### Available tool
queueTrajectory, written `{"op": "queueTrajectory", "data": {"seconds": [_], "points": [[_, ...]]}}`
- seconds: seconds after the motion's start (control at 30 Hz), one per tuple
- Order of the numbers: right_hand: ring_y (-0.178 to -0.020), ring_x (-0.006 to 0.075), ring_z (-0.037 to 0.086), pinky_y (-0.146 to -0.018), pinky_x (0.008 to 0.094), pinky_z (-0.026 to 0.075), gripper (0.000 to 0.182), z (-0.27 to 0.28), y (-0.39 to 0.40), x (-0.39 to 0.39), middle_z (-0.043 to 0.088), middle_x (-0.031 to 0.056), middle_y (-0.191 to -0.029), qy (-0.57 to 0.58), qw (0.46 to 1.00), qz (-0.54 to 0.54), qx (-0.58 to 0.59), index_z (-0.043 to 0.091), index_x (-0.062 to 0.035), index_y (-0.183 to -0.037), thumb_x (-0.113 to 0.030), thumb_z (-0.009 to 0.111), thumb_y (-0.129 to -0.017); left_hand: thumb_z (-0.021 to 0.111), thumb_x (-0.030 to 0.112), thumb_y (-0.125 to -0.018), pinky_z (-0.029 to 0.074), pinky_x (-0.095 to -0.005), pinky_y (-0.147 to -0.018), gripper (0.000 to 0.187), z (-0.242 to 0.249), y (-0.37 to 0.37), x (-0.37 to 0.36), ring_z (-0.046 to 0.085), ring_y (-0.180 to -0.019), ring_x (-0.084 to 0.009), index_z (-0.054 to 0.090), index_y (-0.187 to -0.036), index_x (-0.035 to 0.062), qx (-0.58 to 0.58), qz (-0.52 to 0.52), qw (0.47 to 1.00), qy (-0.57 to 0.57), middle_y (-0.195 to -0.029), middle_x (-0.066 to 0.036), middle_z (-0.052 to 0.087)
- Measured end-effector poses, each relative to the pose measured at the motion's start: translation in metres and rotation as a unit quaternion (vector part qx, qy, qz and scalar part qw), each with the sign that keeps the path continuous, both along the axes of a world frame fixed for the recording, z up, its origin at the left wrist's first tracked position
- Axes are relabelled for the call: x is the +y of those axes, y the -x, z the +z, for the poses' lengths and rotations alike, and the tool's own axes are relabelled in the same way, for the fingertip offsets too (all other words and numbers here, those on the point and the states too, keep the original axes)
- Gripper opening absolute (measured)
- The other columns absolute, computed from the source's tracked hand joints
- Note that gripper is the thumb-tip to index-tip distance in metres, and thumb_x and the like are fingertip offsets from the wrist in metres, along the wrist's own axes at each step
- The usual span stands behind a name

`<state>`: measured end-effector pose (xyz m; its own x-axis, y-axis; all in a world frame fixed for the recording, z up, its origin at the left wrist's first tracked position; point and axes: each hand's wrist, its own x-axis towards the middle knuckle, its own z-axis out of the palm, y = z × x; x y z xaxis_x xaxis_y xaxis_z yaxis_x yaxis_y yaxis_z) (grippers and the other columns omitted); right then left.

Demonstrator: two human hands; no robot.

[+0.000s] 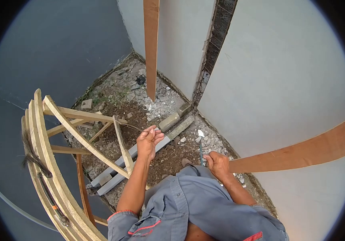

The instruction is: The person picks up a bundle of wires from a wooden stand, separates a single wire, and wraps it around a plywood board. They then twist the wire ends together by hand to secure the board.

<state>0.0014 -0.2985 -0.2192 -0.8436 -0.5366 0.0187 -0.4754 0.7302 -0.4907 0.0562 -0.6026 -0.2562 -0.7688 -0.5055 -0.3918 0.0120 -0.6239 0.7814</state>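
"Pale curved wooden frame (41, 120), thin wire (130, 125) at its strut: what's the risk?"
"The left hand (149, 141) pinches that wire; a hard tug could shift the frame. The right hand (218, 164) curls by a slim teal rod (201, 149), grip unclear. A curved brown panel (293, 158) crowds its wrist; open room lies between the hands."

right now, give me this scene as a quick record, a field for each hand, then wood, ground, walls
left hand: raised, fingers at thin wire
right hand: lower, beside a thin greenish rod; grip unclear
wood: curved slatted frame at left; brown upright board ahead, brown curved board at right
ground: soil and rubble
walls: dark grey left, pale right
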Motion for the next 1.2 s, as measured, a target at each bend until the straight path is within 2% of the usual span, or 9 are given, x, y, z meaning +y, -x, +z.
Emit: {"op": "queueTrajectory", "data": {"seconds": [0.17,0.37,0.57,0.67,0.73,0.87,0.93,1.03,1.2], "points": [[-0.061,0.033,0.062,-0.054,0.0436,0.047,0.026,-0.005,0.005,-0.001,0.063,0.0117,-0.07,0.185,0.98,-0.005,0.073,0.061,-0.0049,-0.075,-0.025,0.068,-0.09,0.055,0.011,-0.098,0.061,-0.0373,-0.069,0.023,0.055,0.026,-0.012,0.07,-0.073,-0.0247,0.056,-0.116,-0.0042,0.117,-0.058,0.989,-0.071,-0.09,-0.017,0.068],[-0.062,0.0339,0.061,-0.054,0.0415,0.047,0.024,0.03,0.024,0.018,0.063,0.0135,-0.071,0.079,0.991,-0.013,0.105,0.063,-0.0041,-0.076,-0.022,0.066,-0.091,0.055,0.01,-0.097,0.06,-0.0338,-0.065,0.024,0.054,0.02,-0.046,0.07,-0.07,-0.0239,0.056,-0.118,-0.0023,-0.055,-0.202,0.976,0.063,-0.085,-0.015,0.068],[-0.065,0.0073,0.054,-0.061,0.028,0.047,0.018,-0.003,0.019,0.032,0.064,0.0017,-0.069,0.145,0.892,0.084,-0.419,0.071,-0.0004,-0.094,-0.018,0.065,-0.094,0.061,0.007,-0.095,0.061,-0.0323,-0.062,0.021,0.015,0.041,-0.032,0.07,-0.069,-0.0233,0.06,-0.112,-0.0039,0.034,-0.013,0.999,0.009,-0.087,-0.017,0.067],[-0.066,0.0176,0.062,-0.065,0.0328,0.05,0.021,-0.022,0.016,0.038,0.07,0.0093,-0.075,0.085,0.919,0.086,-0.375,0.072,-0.0031,-0.1,-0.022,0.064,-0.094,0.063,0.008,-0.093,0.06,-0.0381,-0.065,0.019,0.015,0.05,-0.027,0.071,-0.07,-0.0262,0.059,-0.108,-0.0009,0.128,-0.068,0.986,-0.08,-0.083,-0.014,0.069],[-0.075,0.0356,0.067,-0.07,0.045,0.05,0.025,-0.021,0.022,0.041,0.069,0.0174,-0.079,-0.009,0.99,0.041,-0.138,0.072,-0.0077,-0.098,-0.029,0.06,-0.094,0.062,0.008,-0.093,0.061,-0.0371,-0.064,0.019,0.037,0.052,-0.019,0.071,-0.071,-0.0272,0.058,-0.107,-0.0031,0.123,-0.105,0.984,-0.073,-0.083,-0.016,0.069],[-0.071,0.04,0.063,-0.068,0.0461,0.049,0.028,0.01,0.036,0.046,0.067,0.0207,-0.075,-0.007,0.986,-0.141,-0.088,0.072,-0.0049,-0.095,-0.031,0.064,-0.091,0.061,0.005,-0.093,0.061,-0.035,-0.061,0.018,0.047,0.053,-0.028,0.072,-0.071,-0.0272,0.057,-0.106,-0.0061,0.064,-0.152,0.986,0.017,-0.083,-0.017,0.068],[-0.058,0.0286,0.06,-0.061,0.041,0.047,0.027,-0.002,0.044,0.05,0.064,0.0133,-0.063,0.027,0.986,-0.142,-0.08,0.072,-0.0039,-0.092,-0.03,0.066,-0.092,0.059,0.003,-0.093,0.061,-0.0322,-0.058,0.016,0.034,0.056,-0.035,0.071,-0.067,-0.0255,0.057,-0.105,-0.0072,0.002,-0.071,0.986,0.148,-0.084,-0.018,0.068],[-0.057,0.0066,0.045,-0.056,0.0283,0.043,0.022,0.011,0.042,0.041,0.051,-0.0037,-0.058,0.201,0.859,0.032,-0.47,0.071,-0.0001,-0.095,-0.022,0.066,-0.095,0.059,0.004,-0.094,0.06,-0.0311,-0.056,0.015,0.015,0.063,-0.045,0.069,-0.063,-0.0234,0.057,-0.104,-0.0063,0.054,0.044,0.993,0.09,-0.083,-0.015,0.067],[-0.071,0.0214,0.063,-0.069,0.0363,0.049,0.027,-0.025,0.037,0.034,0.068,0.0083,-0.076,0.08,0.936,0.096,-0.33,0.073,-0.0079,-0.101,-0.032,0.067,-0.092,0.054,0.005,-0.096,0.06,-0.0381,-0.062,0.012,0.027,0.063,-0.048,0.068,-0.064,-0.0267,0.057,-0.104,-0.0032,0.122,0.065,0.982,-0.13,-0.082,-0.014,0.066]]}}
